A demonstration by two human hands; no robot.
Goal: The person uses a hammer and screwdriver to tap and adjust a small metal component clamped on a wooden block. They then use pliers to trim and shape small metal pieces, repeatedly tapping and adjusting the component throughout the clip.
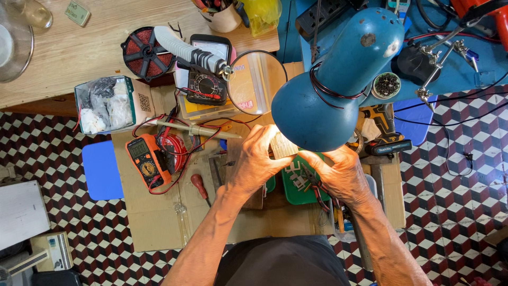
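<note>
- We see our left hand (256, 161) and right hand (338, 172) closed together on a small pale ribbed block (281, 146), at the middle of the cardboard-covered worktop (153, 217).
- A green tray (296, 188) lies just beneath the hands.
- The blue lamp (330, 87) hangs right above the block.
- Toward the worktop's left edge sits an orange multimeter (145, 159); farther back, a magnifying glass (259, 82).
</note>
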